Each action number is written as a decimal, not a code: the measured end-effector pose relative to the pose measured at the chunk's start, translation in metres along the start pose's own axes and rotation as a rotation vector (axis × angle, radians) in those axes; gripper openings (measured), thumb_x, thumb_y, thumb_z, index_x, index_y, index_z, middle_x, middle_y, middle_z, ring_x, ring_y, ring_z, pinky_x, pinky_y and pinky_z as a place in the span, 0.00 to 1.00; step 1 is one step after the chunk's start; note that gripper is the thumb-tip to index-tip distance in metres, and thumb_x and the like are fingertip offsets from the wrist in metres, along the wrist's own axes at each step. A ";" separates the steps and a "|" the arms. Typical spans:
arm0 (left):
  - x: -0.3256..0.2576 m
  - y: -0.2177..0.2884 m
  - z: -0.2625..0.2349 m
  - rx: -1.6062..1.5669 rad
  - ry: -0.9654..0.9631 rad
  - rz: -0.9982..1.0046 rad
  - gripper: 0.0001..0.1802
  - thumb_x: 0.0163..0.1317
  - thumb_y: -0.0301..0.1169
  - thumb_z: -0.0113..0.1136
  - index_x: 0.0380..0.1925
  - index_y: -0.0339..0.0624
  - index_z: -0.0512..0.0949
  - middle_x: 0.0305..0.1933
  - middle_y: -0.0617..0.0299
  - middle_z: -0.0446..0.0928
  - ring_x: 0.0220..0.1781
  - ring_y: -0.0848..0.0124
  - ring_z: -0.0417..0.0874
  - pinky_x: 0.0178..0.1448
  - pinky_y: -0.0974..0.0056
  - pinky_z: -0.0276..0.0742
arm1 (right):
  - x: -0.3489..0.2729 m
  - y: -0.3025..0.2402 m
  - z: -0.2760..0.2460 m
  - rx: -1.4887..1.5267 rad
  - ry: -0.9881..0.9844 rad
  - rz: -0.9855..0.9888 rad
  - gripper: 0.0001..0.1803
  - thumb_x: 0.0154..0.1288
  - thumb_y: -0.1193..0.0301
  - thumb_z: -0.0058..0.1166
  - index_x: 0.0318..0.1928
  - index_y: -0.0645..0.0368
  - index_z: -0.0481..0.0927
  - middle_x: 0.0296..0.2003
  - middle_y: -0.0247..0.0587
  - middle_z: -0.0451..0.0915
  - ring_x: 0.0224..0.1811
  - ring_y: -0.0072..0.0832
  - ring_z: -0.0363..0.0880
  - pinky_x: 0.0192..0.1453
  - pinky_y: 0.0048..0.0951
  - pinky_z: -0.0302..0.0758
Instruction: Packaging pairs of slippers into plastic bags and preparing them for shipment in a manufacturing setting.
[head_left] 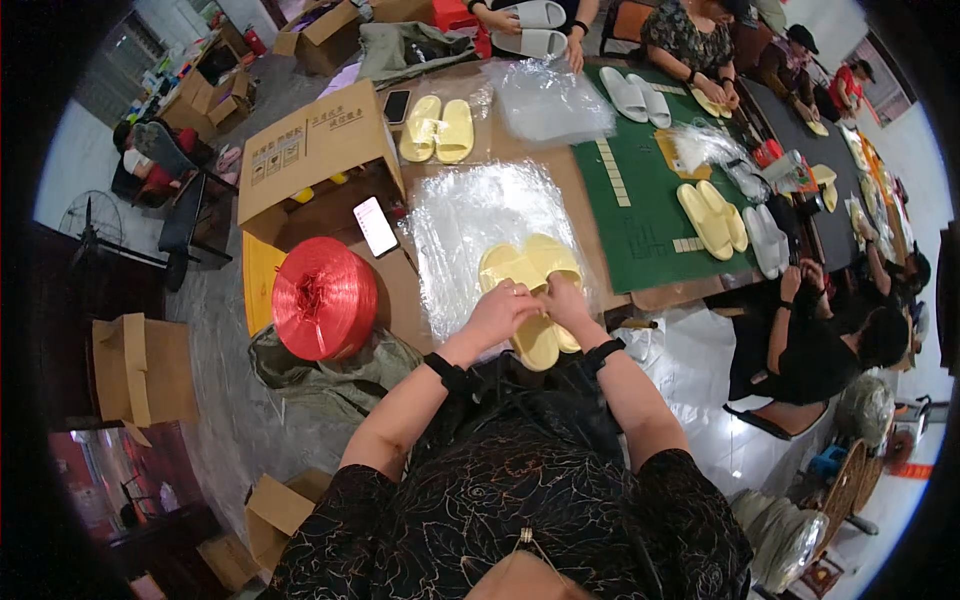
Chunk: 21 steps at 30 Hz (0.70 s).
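Note:
A pair of pale yellow slippers (536, 345) lies in front of me at the table's near edge, heels toward me. My left hand (503, 312) is over the left slipper, its fingers drawn together in a pinch. Close against it, my right hand (568, 304) is closed too, with its fingertips meeting the left ones between the two slippers. What the fingertips grip is too small and covered to make out. Under the slippers spreads a stack of clear plastic bags (470, 210).
Left stand a cardboard box (325, 150), a white-screened phone (375, 226) and a red twine roll (325, 298). Beyond are bagged yellow slippers (437, 130) and more plastic bags (555, 100). A green mat (640, 200) bears yellow slippers (710, 220). Several co-workers sit around the tables.

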<state>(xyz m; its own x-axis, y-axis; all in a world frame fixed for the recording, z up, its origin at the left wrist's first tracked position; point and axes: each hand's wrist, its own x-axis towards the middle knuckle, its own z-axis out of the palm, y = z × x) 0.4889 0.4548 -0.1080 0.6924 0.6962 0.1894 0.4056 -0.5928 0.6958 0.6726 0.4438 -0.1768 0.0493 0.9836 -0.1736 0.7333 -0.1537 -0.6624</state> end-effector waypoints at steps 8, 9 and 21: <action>-0.026 0.015 -0.023 -0.263 -0.091 0.007 0.07 0.58 0.31 0.57 0.33 0.43 0.81 0.33 0.59 0.77 0.40 0.60 0.76 0.47 0.59 0.71 | 0.067 -0.026 0.042 0.101 0.205 0.023 0.20 0.58 0.59 0.53 0.41 0.64 0.71 0.30 0.56 0.78 0.35 0.53 0.78 0.40 0.47 0.73; -0.029 0.012 -0.027 -0.256 -0.085 0.004 0.07 0.58 0.31 0.57 0.33 0.43 0.81 0.33 0.59 0.77 0.40 0.60 0.76 0.47 0.59 0.71 | 0.073 -0.026 0.046 0.087 0.231 0.037 0.21 0.58 0.57 0.53 0.41 0.64 0.71 0.30 0.56 0.78 0.35 0.52 0.78 0.41 0.47 0.74; -0.072 -0.067 0.010 -0.199 0.133 -0.543 0.14 0.60 0.38 0.59 0.38 0.38 0.80 0.37 0.52 0.78 0.35 0.63 0.80 0.41 0.62 0.76 | 0.023 -0.031 -0.005 0.039 -0.739 -0.252 0.37 0.57 0.54 0.59 0.60 0.66 0.67 0.53 0.59 0.74 0.57 0.44 0.72 0.60 0.35 0.68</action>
<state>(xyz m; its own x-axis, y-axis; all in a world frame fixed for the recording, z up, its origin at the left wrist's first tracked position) 0.4175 0.4405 -0.1756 0.3314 0.9308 -0.1540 0.5524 -0.0591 0.8315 0.6544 0.4717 -0.1563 -0.5904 0.6729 -0.4457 0.6373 0.0497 -0.7690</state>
